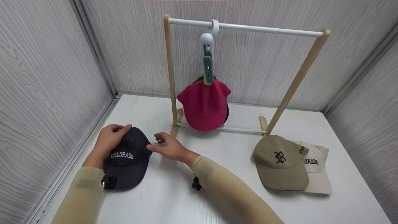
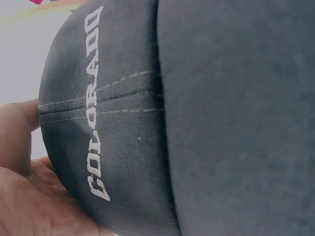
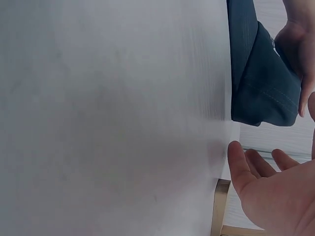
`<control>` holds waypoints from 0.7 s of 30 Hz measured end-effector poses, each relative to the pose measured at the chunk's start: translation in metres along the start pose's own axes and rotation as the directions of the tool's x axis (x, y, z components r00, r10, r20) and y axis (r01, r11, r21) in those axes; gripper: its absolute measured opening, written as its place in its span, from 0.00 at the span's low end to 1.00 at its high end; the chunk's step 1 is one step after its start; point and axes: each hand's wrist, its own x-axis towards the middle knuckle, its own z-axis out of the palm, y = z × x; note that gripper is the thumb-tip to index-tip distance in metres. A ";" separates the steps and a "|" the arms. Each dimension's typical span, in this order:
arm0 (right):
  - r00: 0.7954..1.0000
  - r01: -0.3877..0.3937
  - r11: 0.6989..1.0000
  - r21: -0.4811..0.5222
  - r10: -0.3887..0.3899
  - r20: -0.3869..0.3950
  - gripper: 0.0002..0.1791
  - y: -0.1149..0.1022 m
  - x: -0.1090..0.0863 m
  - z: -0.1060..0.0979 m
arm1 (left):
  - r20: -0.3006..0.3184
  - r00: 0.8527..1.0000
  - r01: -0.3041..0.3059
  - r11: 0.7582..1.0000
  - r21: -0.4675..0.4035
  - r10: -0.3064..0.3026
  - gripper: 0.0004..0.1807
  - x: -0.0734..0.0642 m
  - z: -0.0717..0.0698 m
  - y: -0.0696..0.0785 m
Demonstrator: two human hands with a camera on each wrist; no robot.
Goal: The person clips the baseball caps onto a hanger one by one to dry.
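L hand (image 1: 110, 137) grips navy cap (image 1: 131, 144), R hand (image 1: 170, 147) empty, half-spread by it, rack (image 1: 171, 74) w/ red cap (image 1: 203, 105) just beyond.

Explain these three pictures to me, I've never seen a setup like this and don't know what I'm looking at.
There's no machine, just a person working bare-handed: the left grip and right grip are simply their hands. The wide picture comes from a camera on the head, looking forward and down; the two close ones come from cameras on each wrist.

On the white table lie a navy cap marked COLORADO and, to the right, a tan cap overlapping a white cap. A pink cap hangs from a rack by a green clip.

The left grip touches the navy cap's crown; whether it holds it firmly isn't clear. The right grip is open beside that cap, holding nothing.
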 end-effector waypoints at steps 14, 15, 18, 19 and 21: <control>1.000 0.012 1.000 -0.009 -0.013 -0.006 0.39 0.006 -0.001 0.002 | 0.094 0.994 -0.042 0.998 -0.050 0.047 0.42 -0.003 0.017 0.017; 1.000 0.014 1.000 0.003 -0.014 -0.008 0.38 0.007 -0.002 0.002 | 0.100 0.994 -0.047 0.997 -0.059 0.052 0.42 -0.004 0.019 0.019; 1.000 0.023 0.999 0.022 -0.023 -0.005 0.35 0.008 -0.003 0.002 | 0.120 0.991 -0.048 0.996 -0.073 0.057 0.41 -0.005 0.024 0.023; 1.000 0.026 0.999 0.021 -0.026 -0.004 0.35 0.009 -0.003 0.002 | 0.127 0.990 -0.047 0.996 -0.074 0.057 0.41 -0.005 0.025 0.024; 1.000 0.026 1.000 0.016 -0.026 -0.002 0.35 0.009 -0.004 0.002 | 0.135 0.989 -0.046 0.996 -0.072 0.056 0.40 -0.006 0.027 0.026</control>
